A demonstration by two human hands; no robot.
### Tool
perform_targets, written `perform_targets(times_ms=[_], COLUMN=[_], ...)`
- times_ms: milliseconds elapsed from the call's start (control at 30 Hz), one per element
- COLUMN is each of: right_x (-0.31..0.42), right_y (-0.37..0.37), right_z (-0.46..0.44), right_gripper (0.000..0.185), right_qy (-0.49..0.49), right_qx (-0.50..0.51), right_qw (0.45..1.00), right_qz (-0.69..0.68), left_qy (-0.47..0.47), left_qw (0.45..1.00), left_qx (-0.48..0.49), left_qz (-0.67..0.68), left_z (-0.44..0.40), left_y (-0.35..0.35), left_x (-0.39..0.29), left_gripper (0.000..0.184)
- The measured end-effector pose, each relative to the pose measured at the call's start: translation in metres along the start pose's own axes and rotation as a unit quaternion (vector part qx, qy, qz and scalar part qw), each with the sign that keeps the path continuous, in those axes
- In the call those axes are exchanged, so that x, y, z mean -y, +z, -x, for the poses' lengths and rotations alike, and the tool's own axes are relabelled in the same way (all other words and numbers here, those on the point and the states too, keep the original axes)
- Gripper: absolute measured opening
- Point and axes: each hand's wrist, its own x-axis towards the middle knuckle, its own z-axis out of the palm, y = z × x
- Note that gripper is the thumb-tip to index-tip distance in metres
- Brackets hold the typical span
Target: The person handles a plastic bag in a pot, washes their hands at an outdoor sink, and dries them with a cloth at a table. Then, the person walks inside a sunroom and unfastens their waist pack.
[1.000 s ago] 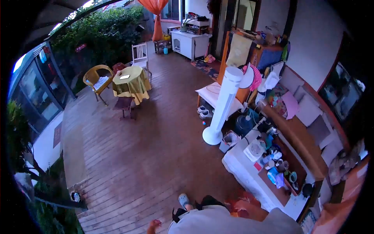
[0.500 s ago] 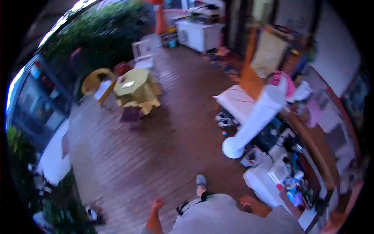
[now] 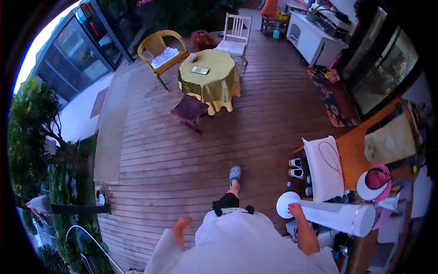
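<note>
My left hand hangs beside my light shirt over the plank deck, its fingers loosely curled with nothing visible in them. Further forward on the right is my right hand, fingers curled in and no object showing. Behind it in the view lies a white column with a round base; whether the hand touches it I cannot tell, though they look apart. One foot in a grey clog is stretched ahead on the deck; the other foot is hidden.
A round table with a yellow-green cloth bears a phone-like device. Around it stand a wicker chair, a white chair and a dark folding stool. On the right are a cushioned bench, shoes and a patterned mat.
The view has swung left, so the table and bench sit further right in it. My right hand has come forward from beside my body, and the clogged foot shows further ahead.
</note>
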Motion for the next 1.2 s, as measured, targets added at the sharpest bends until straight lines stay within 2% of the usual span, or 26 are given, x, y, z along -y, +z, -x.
perform_targets(times_ms=[67,100,133,200,233,267,300,333,367,400,467,500,567,600,633,667,733,800,833,900,933,1000,1067,1133,1167,1200], right_x=[0.017,-0.002,-0.034,-0.047,-0.004,0.056,0.069,0.078,0.093,0.091,0.059,0.031,0.068,0.086,0.103,0.108,0.118,0.140,0.167,0.257,0.256,0.256,0.249,0.206,0.149,0.099], right_y=[0.000,-0.002,-0.005,0.011,0.011,0.000,-0.003,-0.003,-0.006,-0.003,0.006,0.013,0.001,-0.006,-0.027,-0.036,-0.044,-0.072,-0.088,-0.145,-0.145,-0.150,-0.140,-0.091,-0.032,0.024], right_z=[-0.019,-0.041,-0.059,-0.065,-0.049,-0.031,-0.034,-0.041,-0.051,-0.067,-0.101,-0.127,-0.149,-0.167,-0.189,-0.208,-0.233,-0.274,-0.279,-0.255,-0.264,-0.279,-0.289,-0.319,-0.354,-0.388], right_gripper=[0.019,0.018,0.018,0.014,0.015,0.016,0.017,0.017,0.014,0.014,0.012,0.011,0.012,0.013,0.013,0.013,0.014,0.019,0.019,0.022,0.022,0.023,0.023,0.022,0.026,0.031], right_qy=[0.052,-0.096,-0.222,-0.025,-0.024,-0.008,-0.011,-0.021,-0.041,-0.030,-0.160,-0.187,-0.106,-0.040,-0.033,-0.038,-0.036,0.009,0.016,0.195,0.202,0.193,0.222,0.150,0.110,0.020], right_qx=[-0.010,0.045,0.089,0.063,0.032,0.016,0.016,0.020,0.041,0.017,0.050,0.143,0.144,0.156,0.134,0.067,-0.008,-0.099,-0.107,-0.194,-0.204,-0.282,-0.294,-0.363,-0.480,-0.586], right_qw=[0.998,0.988,0.941,0.998,0.993,0.975,0.969,0.962,0.948,0.955,0.884,0.842,0.892,0.923,0.928,0.942,0.955,0.987,0.987,0.961,0.958,0.908,0.911,0.916,0.863,0.754], right_qz=[-0.024,0.109,0.238,-0.007,0.109,0.223,0.246,0.270,0.312,0.294,0.438,0.485,0.415,0.351,0.345,0.327,0.295,0.126,0.116,0.009,-0.002,-0.241,-0.186,0.088,-0.117,-0.297], left_qy=[0.004,0.010,0.052,0.083,0.074,0.143,0.209,0.210,0.254,0.304,0.382,0.434,0.387,0.418,0.452,0.409,0.296,0.234,0.219,0.220,0.223,0.241,0.259,0.277,0.282,0.277], left_qw=[0.999,0.998,0.995,0.987,0.986,0.976,0.960,0.953,0.947,0.937,0.905,0.882,0.897,0.866,0.820,0.793,0.834,0.864,0.869,0.865,0.861,0.850,0.833,0.807,0.795,0.786], left_qx=[0.041,0.055,0.081,0.133,0.147,0.164,0.179,0.204,0.159,0.111,0.131,0.142,0.163,0.122,0.081,0.130,0.185,0.198,0.203,0.213,0.222,0.241,0.267,0.293,0.303,0.314], left_qz=[0.018,-0.001,0.020,0.019,0.001,-0.026,-0.044,-0.082,-0.112,-0.134,-0.134,-0.116,-0.137,-0.246,-0.341,-0.433,-0.427,-0.400,-0.394,-0.398,-0.399,-0.402,-0.410,-0.431,-0.443,-0.455], left_z=[-0.031,-0.045,-0.055,-0.126,-0.183,-0.177,-0.157,-0.152,-0.154,-0.159,-0.175,-0.184,-0.210,-0.196,-0.178,-0.220,-0.263,-0.280,-0.285,-0.299,-0.303,-0.318,-0.328,-0.341,-0.344,-0.350], left_y=[-0.004,-0.009,-0.011,-0.020,-0.020,-0.013,-0.013,-0.004,0.009,0.022,0.043,0.052,0.066,0.067,0.081,0.078,0.074,0.091,0.104,0.130,0.146,0.176,0.209,0.241,0.255,0.266], left_x=[-0.057,-0.101,-0.135,-0.200,-0.229,-0.290,-0.354,-0.409,-0.466,-0.519,-0.588,-0.615,-0.662,-0.684,-0.711,-0.719,-0.723,-0.751,-0.774,-0.824,-0.853,-0.908,-0.965,-1.021,-1.046,-1.064], left_gripper=[0.019,0.019,0.018,0.018,0.019,0.020,0.020,0.020,0.020,0.019,0.019,0.018,0.016,0.015,0.014,0.029,0.028,0.027,0.026,0.025,0.024,0.023,0.022,0.021,0.020,0.020])
